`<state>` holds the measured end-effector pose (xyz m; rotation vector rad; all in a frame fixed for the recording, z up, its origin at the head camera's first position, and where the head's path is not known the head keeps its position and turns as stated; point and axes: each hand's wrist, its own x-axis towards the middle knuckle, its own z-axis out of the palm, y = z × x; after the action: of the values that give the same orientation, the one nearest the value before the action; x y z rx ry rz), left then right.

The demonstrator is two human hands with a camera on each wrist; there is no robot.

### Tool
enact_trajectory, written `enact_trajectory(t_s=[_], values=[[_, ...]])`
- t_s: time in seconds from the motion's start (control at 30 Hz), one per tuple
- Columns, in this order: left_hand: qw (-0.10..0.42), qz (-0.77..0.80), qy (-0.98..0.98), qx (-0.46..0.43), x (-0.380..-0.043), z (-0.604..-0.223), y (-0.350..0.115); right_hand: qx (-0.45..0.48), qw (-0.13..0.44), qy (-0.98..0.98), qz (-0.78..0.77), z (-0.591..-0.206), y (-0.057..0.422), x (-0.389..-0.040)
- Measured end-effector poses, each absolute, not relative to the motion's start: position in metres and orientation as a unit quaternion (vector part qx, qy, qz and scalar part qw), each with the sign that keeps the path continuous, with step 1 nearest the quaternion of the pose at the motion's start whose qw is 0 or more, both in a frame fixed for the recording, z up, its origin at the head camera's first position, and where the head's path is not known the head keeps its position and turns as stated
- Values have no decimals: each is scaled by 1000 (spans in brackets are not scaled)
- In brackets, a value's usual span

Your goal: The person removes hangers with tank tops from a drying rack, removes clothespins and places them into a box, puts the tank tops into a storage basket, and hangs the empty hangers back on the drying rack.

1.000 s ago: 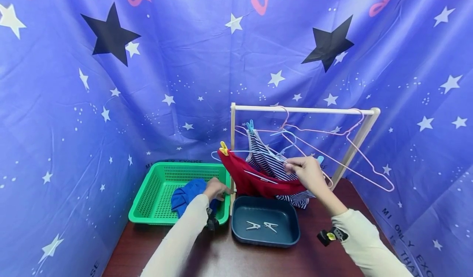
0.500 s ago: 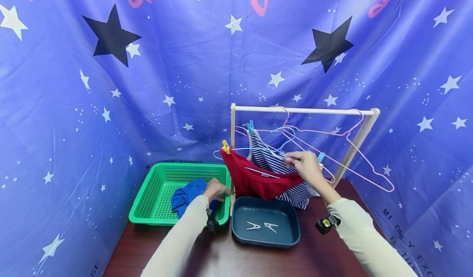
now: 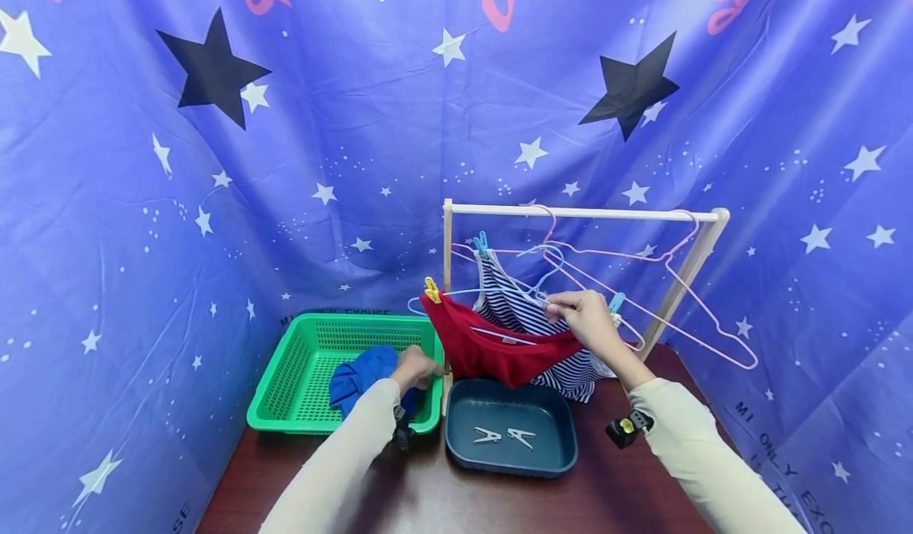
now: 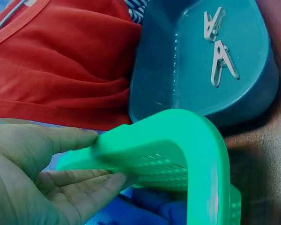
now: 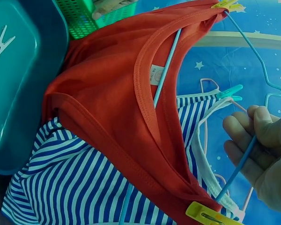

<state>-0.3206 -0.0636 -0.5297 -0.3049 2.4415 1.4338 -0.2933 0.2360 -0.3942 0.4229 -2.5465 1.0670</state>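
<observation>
In the head view my right hand [image 3: 588, 318] holds a light-blue clothes hanger [image 5: 237, 168] in front of the rack, its fingers curled under the wire. A red top [image 5: 107, 89] hangs from it, clipped by a yellow clothespin [image 3: 432, 289] at one end and another yellow clothespin [image 5: 207, 214] at the other. At the left, my left hand [image 3: 414, 366] grips the near right rim of a green basket [image 4: 178, 124], thumb on one side and fingers on the other. A crumpled blue cloth [image 3: 367, 375] lies inside, partly behind that hand.
Behind the red top, a striped top [image 3: 506, 300] hangs with blue clothespins [image 3: 481, 243] on the rack [image 3: 606, 212]. A pink hanger [image 3: 720, 324] hangs at the right. A dark tray [image 3: 456, 451] with two white clothespins [image 3: 521, 436] stands on the table [image 3: 606, 494].
My right hand has risen slightly over the second with the hanger and red top; the hanger has drifted a little left in the last half second. The left hand keeps its place.
</observation>
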Motion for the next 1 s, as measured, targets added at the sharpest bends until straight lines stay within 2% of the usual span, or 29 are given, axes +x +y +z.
enact_trajectory(t_s=[0.23,0.5,0.83,1.0], values=[[157,490,856,-60,-317,-512,-74,148,165,-900,375,-392,238,-294],[149,543,826,-12,-317,-466,-100,141,137,-904,379,-390,238,-295],[45,593,799,92,-317,-415,-127,170,154,-904,362,-391,239,-298],[28,613,779,130,-317,-407,-128,173,154,-904,358,-390,240,-298]])
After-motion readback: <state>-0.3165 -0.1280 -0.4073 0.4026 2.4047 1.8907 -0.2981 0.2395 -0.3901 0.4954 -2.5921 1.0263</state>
